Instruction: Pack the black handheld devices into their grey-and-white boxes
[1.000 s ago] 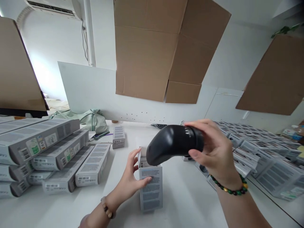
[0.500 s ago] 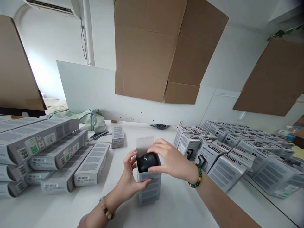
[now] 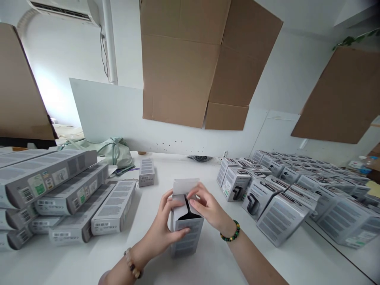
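Note:
A small grey carton [image 3: 187,233] stands upright on the white table [image 3: 219,261] in front of me. My left hand [image 3: 164,223] grips its left side, thumb across the front, fingers pressing a side flap inward. My right hand [image 3: 208,208] rests on the right top flap, fingers bent down over it. Between the two folded side flaps a dark gap shows the black device [image 3: 187,211] inside. The back lid flap [image 3: 185,185] stands upright.
Long grey boxes [image 3: 56,190] are stacked at the left. Many identical small cartons [image 3: 285,190] crowd the right side. A single small carton [image 3: 147,172] lies further back, by a green bag [image 3: 114,150]. Cardboard sheets hang on the wall behind.
My right hand lowered the black device into the carton and let it go. Both hands then folded the side flaps in over it.

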A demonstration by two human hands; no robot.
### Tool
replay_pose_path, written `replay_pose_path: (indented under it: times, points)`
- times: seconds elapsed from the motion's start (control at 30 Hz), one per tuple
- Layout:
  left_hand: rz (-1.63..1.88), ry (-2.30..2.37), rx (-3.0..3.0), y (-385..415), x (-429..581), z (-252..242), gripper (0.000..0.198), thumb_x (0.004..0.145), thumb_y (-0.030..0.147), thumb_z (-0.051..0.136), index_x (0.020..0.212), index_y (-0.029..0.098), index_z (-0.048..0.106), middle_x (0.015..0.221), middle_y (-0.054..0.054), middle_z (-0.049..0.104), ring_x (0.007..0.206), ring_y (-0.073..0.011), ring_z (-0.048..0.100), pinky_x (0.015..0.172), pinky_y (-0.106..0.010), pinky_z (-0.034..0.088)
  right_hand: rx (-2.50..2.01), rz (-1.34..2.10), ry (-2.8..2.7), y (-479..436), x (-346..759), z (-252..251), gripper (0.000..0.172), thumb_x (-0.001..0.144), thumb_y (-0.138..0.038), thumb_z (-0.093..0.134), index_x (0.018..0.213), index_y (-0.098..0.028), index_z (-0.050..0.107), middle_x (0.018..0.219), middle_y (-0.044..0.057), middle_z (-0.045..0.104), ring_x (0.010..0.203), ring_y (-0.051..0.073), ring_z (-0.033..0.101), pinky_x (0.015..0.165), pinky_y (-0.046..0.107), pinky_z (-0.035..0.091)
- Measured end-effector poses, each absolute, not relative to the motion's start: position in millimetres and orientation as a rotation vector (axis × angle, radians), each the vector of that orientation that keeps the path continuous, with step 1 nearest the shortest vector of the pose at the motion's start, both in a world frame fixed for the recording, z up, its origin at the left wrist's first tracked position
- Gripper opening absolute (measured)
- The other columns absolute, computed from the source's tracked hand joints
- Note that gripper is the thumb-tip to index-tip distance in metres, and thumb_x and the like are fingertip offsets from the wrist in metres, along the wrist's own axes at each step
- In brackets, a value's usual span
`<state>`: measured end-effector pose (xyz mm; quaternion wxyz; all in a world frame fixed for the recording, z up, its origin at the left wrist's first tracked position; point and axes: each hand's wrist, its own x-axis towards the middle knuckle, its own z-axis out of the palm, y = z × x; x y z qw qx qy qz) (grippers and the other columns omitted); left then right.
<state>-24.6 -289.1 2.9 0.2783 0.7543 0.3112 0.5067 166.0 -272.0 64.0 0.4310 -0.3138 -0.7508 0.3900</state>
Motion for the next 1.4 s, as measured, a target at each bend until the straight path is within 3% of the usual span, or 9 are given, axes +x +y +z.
replay_pose_path:
  times: [0.1,0.3,0.4,0.47,0.63,0.77,1.0,1.2,1.4]
  points:
    - [1.453,0.758,1.905,-288.2,-23.2,0.1,0.070,0.078,0.027,0.075,0.128,0.039,0.027,0.146,-0.009,0.028,0.133,-0.0300,0.043,0.106,-0.056,0.041,-0.565,0.973,-1.699,-271.6,162.0,62.1,0.057,0.077,-0.066,0.066,0.110,-0.033,0.032,0.151,0.012,0.027,0.116,0.021,0.060,0.090,0.037,0.054]
    - [1.411,0.725,1.896,-289.5,-21.8,4.3,0.078,0.074,0.026,0.078,0.131,0.039,0.025,0.138,-0.008,0.036,0.129,-0.0292,0.047,0.105,-0.053,0.043,-0.527,0.888,-1.679,-279.0,162.5,57.4,0.062,0.077,-0.069,0.064,0.111,-0.035,0.024,0.108,0.005,0.058,0.106,0.023,0.064,0.092,0.041,0.052]
    - [1.471,0.675,1.916,-289.8,-21.4,7.2,0.077,0.075,0.025,0.078,0.130,0.041,0.026,0.132,-0.006,0.042,0.123,-0.0265,0.052,0.101,-0.050,0.046,-0.504,0.818,-1.688,-283.8,163.0,54.9,0.055,0.081,-0.066,0.062,0.114,-0.034,0.033,0.096,0.003,0.061,0.099,0.022,0.066,0.097,0.044,0.050]
    - [1.440,0.733,1.975,-289.9,-21.9,10.1,0.063,0.075,0.024,0.077,0.124,0.037,0.040,0.125,-0.005,0.046,0.119,-0.0264,0.053,0.099,-0.047,0.048,-0.539,0.751,-1.796,-286.7,163.7,55.9,0.042,0.084,-0.060,0.062,0.110,-0.030,0.049,0.094,0.003,0.063,0.098,0.022,0.066,0.099,0.043,0.049]
    - [1.374,0.857,2.044,-289.9,-24.0,14.0,0.045,0.075,0.022,0.076,0.113,0.033,0.054,0.122,-0.005,0.046,0.120,-0.0271,0.049,0.097,-0.043,0.048,-0.542,0.600,-2.004,-289.6,165.0,61.9,0.021,0.087,-0.047,0.066,0.096,-0.030,0.074,0.103,0.007,0.066,0.103,0.022,0.062,0.089,0.038,0.054]
    - [1.367,0.845,2.075,-290.0,-24.3,12.7,0.054,0.076,0.027,0.076,0.122,0.035,0.050,0.127,-0.007,0.045,0.124,-0.0289,0.045,0.097,-0.044,0.047,-0.483,0.604,-1.944,-287.8,166.3,66.0,0.014,0.090,-0.033,0.065,0.099,-0.031,0.076,0.097,0.005,0.068,0.096,0.020,0.063,0.084,0.036,0.056]
    - [1.298,0.825,2.068,-292.3,-23.1,18.1,0.050,0.076,0.025,0.076,0.120,0.033,0.052,0.129,-0.008,0.043,0.127,-0.0299,0.044,0.104,-0.048,0.043,-0.502,0.591,-2.092,-284.9,180.4,71.5,0.014,0.092,-0.032,0.064,0.098,-0.029,0.076,0.101,0.007,0.068,0.105,0.021,0.062,0.089,0.037,0.056]
    - [1.308,0.845,2.012,-288.6,-24.5,15.2,0.066,0.078,0.026,0.074,0.133,0.039,0.039,0.136,-0.007,0.037,0.132,-0.0304,0.039,0.104,-0.049,0.044,-0.581,0.409,-2.269,-288.8,179.0,51.8,0.031,0.089,-0.045,0.063,0.115,-0.030,0.072,0.140,0.009,0.051,0.144,0.031,0.030,0.113,0.052,0.039]
    - [1.298,0.741,1.933,-284.5,-24.6,6.8,0.073,0.083,0.054,0.065,0.143,0.044,0.024,0.156,-0.005,0.010,0.145,-0.0340,0.021,0.116,-0.056,0.029,-0.888,-0.054,-1.998,-294.0,195.7,28.7,0.032,0.096,-0.023,0.052,0.122,-0.035,0.066,0.126,0.009,0.054,0.122,0.028,0.050,0.101,0.052,0.048]
